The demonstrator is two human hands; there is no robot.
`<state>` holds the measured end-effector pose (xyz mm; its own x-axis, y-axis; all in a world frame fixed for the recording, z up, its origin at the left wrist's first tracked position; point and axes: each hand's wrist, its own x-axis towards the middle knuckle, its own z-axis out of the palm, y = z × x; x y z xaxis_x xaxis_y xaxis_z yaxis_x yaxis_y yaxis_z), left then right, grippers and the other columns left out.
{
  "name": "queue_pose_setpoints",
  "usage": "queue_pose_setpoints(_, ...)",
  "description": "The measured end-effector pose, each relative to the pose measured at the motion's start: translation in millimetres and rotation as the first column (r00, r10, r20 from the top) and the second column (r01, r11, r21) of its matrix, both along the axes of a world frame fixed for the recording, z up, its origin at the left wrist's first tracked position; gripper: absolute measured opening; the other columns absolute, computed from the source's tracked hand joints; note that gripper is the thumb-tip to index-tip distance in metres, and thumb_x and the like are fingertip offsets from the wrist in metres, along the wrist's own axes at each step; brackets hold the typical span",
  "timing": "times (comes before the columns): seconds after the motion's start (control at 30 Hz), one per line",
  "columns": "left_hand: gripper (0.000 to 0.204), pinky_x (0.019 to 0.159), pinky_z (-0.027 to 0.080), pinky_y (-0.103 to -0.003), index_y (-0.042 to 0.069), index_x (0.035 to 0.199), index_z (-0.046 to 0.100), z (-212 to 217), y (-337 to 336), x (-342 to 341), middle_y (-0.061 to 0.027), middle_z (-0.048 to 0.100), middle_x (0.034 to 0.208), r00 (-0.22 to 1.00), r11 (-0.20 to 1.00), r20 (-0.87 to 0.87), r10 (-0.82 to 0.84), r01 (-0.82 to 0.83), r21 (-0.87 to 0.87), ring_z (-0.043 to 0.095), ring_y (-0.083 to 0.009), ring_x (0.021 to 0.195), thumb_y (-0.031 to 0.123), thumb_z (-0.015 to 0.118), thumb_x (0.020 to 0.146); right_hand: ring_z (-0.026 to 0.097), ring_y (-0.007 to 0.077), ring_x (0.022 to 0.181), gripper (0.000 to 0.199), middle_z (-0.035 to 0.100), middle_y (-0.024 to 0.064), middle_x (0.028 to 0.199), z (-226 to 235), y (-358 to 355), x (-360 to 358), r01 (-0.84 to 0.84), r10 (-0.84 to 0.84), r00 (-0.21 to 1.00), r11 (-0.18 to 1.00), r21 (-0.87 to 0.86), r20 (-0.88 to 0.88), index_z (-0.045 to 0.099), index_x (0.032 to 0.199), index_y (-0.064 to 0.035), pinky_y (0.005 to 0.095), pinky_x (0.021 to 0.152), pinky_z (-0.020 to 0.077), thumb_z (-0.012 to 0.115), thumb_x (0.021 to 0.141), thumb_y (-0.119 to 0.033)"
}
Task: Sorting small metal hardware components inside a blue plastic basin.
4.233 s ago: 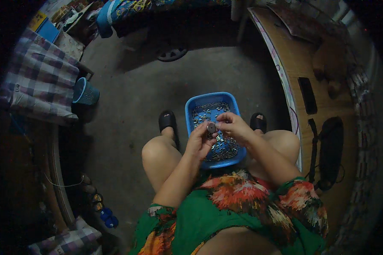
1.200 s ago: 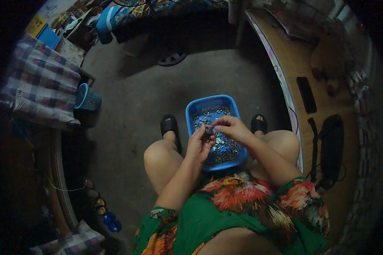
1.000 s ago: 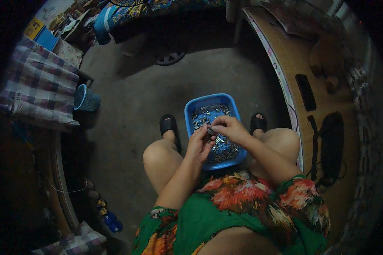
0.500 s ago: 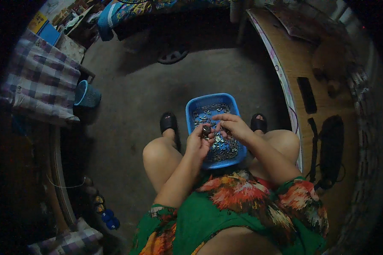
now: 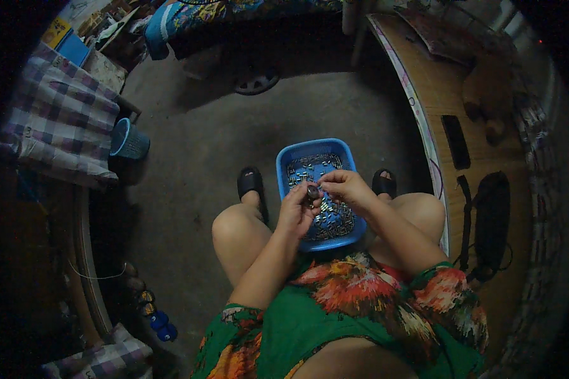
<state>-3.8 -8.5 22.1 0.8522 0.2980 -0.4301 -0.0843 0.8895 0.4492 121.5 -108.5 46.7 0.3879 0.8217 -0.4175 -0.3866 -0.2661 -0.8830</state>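
Between my knees sits a blue plastic basket [image 5: 287, 151] with many small, shiny metal cylinders [image 5: 334, 223] spread over its bottom. Above it, my left hand [image 5: 294, 212] is closed around a small, dark, round metal piece [image 5: 313, 192], whose shiny top faces up. My right hand [image 5: 350, 190] comes from the right with thumb and forefinger pinched together right beside that piece. Whatever the right fingertips hold is too small to make out. Both hands hide part of the basket's middle.
On the right runs a wooden bench [image 5: 446, 208] bearing a black remote control [image 5: 456, 141] and a dark elongated bag [image 5: 492, 215]. A blue waste bin [image 5: 131, 140] stands at the left beside a checked cloth [image 5: 69, 120]. A dark wheel-like disc [image 5: 257, 82] lies on the floor ahead.
My right hand has drawn its fingers together into a pinch and come up against the metal piece. The left hand has turned slightly, bringing the piece's round top into view.
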Motion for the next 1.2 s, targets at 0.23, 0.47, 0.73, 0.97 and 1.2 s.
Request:
queue_pose_setpoints(0.23,0.019,0.047,0.038,-0.021,0.007,0.084,0.050,2,-1,1,-0.0057,0.054,0.071,0.999,1.000,-0.048,-0.016,0.017,0.016,0.048,-0.0120,0.055,0.026,0.048,0.085,0.046,0.0051,0.054,0.014,0.054,-0.0016,0.067,1,2,-1,0.002,0.000,0.998,0.999,-0.043,0.062,0.058,0.086,-0.0041,0.0179,0.047,0.0346,0.060,0.077,-0.014)
queue_pose_setpoints(0.47,0.024,0.046,0.036,-0.021,0.005,0.084,0.051,-4,0,0,-0.0049,0.053,0.071,0.999,0.999,-0.010,-0.034,0.034,0.018,0.048,-0.0123,0.056,0.030,0.050,0.084,0.049,0.0062,0.057,0.012,0.055,-0.0003,0.069,8,3,-4,-0.022,0.029,0.996,0.997,-0.078,0.084,0.058,0.084,-0.0034,0.0182,0.050,0.0372,0.061,0.076,-0.013)
queue_pose_setpoints(0.73,0.026,0.044,0.036,-0.020,0.005,0.085,0.050,-5,-1,0,-0.0038,0.053,0.071,0.998,0.999,-0.048,-0.048,0.049,0.025,0.048,-0.0114,0.055,0.031,0.052,0.083,0.056,0.0116,0.070,0.013,0.058,0.0055,0.077,-8,3,-4,-0.024,0.019,0.996,0.997,0.067,0.083,0.057,0.083,-0.0023,0.0241,0.064,0.0453,0.063,0.074,-0.009)
queue_pose_setpoints(0.97,0.029,0.044,0.036,-0.018,0.005,0.090,0.052,1,3,-2,-0.0027,0.052,0.071,0.990,0.990,-0.032,-0.137,0.136,-0.033,0.048,-0.0107,0.056,0.033,0.052,0.083,0.049,0.0064,0.067,0.014,0.052,-0.0006,0.071,6,5,-5,-0.070,0.068,0.998,0.993,0.100,0.016,0.056,0.084,-0.0036,0.0193,0.060,0.0405,0.063,0.072,-0.007)
queue_pose_setpoints(1.2,0.025,0.054,0.048,-0.022,0.005,0.090,0.053,2,1,0,-0.0060,0.058,0.079,0.995,0.997,-0.069,-0.073,0.074,0.003,0.057,-0.0147,0.068,0.029,0.053,0.083,0.047,0.0048,0.065,0.016,0.051,-0.0017,0.071,3,2,-3,-0.050,0.025,0.940,0.997,0.067,0.340,0.055,0.084,-0.0040,0.0187,0.060,0.0391,0.064,0.072,-0.009)
